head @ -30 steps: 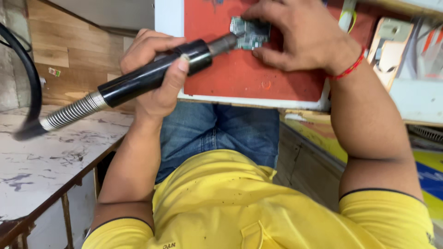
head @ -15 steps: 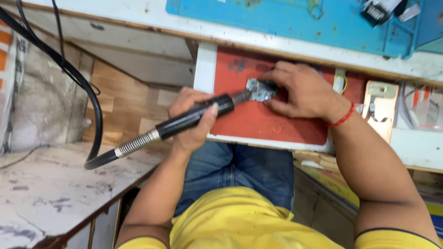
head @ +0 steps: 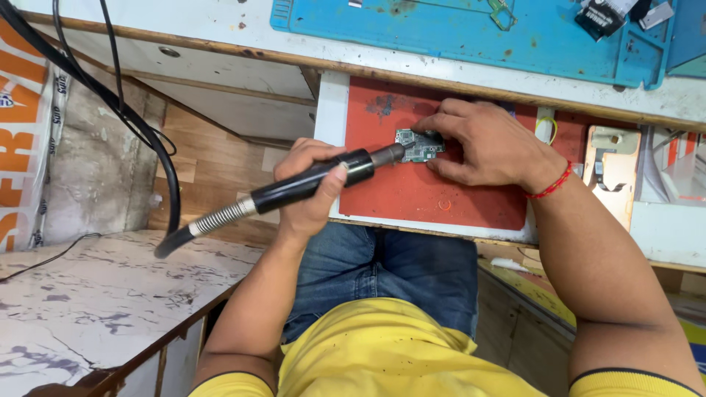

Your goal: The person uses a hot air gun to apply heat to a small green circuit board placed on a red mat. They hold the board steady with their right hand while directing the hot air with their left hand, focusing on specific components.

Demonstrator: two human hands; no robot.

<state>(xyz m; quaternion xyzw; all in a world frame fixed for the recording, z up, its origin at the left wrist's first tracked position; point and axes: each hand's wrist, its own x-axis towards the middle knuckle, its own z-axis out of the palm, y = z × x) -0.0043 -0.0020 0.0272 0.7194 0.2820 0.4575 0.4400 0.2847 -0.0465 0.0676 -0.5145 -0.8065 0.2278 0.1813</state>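
My left hand (head: 312, 187) grips a black rotary-tool handpiece (head: 316, 180) with a flexible metal-sprung shaft trailing left. Its tip touches a small green circuit board (head: 418, 145). The board lies on a red mat (head: 434, 195) on a pull-out white tray. My right hand (head: 482, 143) presses down on the board's right side, fingers spread over it, a red thread band at the wrist.
A blue work mat (head: 471, 33) with small parts covers the bench above. A gold-coloured phone frame (head: 612, 173) lies right of the red mat. A black cable (head: 140, 132) loops at the left over a marbled white surface (head: 95, 301). My jeans and yellow shirt fill the bottom.
The view has tilted up, bringing the blue mat and bench into sight. Both hands stay on the tool and board, which now appear lower in the picture.
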